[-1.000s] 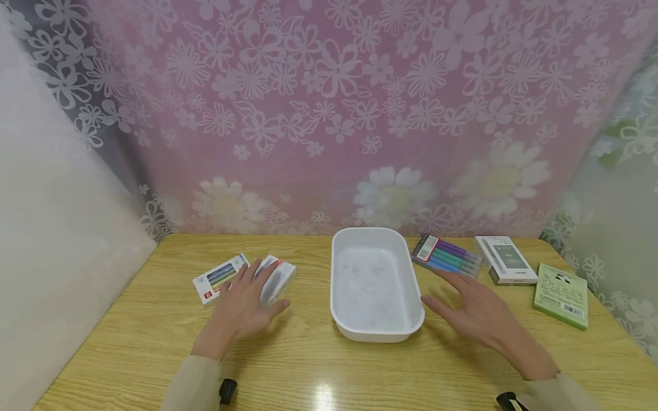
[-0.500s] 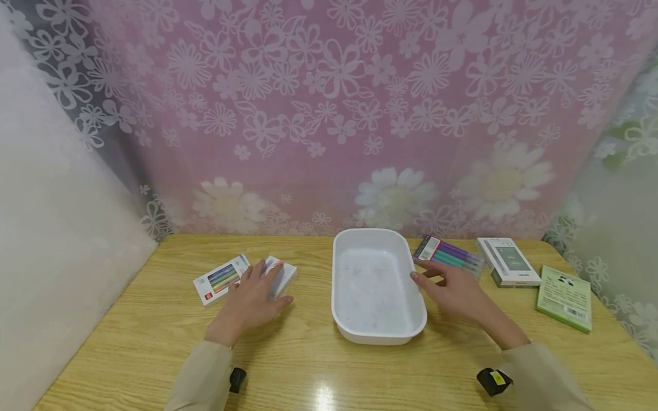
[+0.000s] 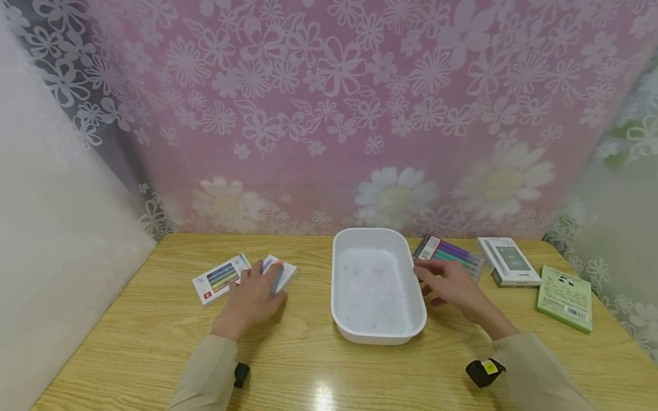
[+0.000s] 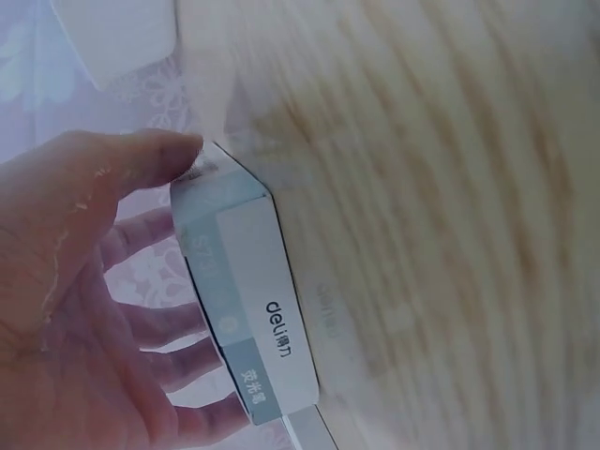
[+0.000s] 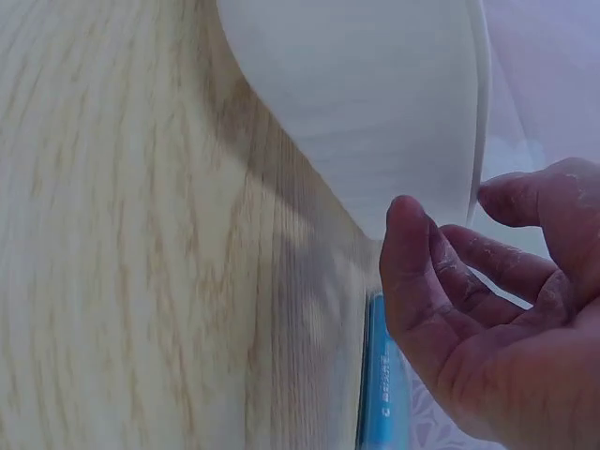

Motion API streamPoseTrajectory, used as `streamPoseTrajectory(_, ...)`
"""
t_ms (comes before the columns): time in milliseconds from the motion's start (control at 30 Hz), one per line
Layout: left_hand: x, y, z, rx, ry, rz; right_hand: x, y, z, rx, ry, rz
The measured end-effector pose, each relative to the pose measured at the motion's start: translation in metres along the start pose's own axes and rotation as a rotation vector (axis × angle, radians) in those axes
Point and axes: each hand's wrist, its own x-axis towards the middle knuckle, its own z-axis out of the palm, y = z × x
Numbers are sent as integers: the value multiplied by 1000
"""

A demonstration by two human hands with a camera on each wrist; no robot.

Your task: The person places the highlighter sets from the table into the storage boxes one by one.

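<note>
My left hand [image 3: 251, 298] grips a white box of highlighters [image 3: 288, 275] at the left of the table. In the left wrist view the thumb lies on one corner of this box, marked deli, and the fingers reach round its far side. My right hand [image 3: 454, 284] pinches the right rim of a white plastic tub [image 3: 378, 338]. In the right wrist view the thumb is at the rim and the other fingers lie along the outer wall. The bottom of the tub, seen from above, holds nothing.
Left of the left hand lies a white box of coloured pens [image 3: 222, 279]. Behind the right hand is a clear pack of coloured pens [image 3: 452, 252]. Farther right lie a white-and-grey box [image 3: 509, 261] and a green packet [image 3: 564, 299]. A flowered curtain [image 3: 308, 114] hangs behind the table.
My right hand has moved left onto the tub's rim and its fingers have closed there. The left thumb has drawn in against the highlighter box.
</note>
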Motion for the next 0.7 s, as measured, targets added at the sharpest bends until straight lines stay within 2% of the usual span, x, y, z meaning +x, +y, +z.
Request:
streamPoseTrajectory(200,3,-2,3,23,47,-9,4,-4,1,112,-25,36)
streamPoseTrajectory(400,3,-3,4,32,82,-10,5,-7,0,163,-39,37)
streamPoseTrajectory(700,8,-4,4,76,90,-16,-2,-8,0,244,-85,81)
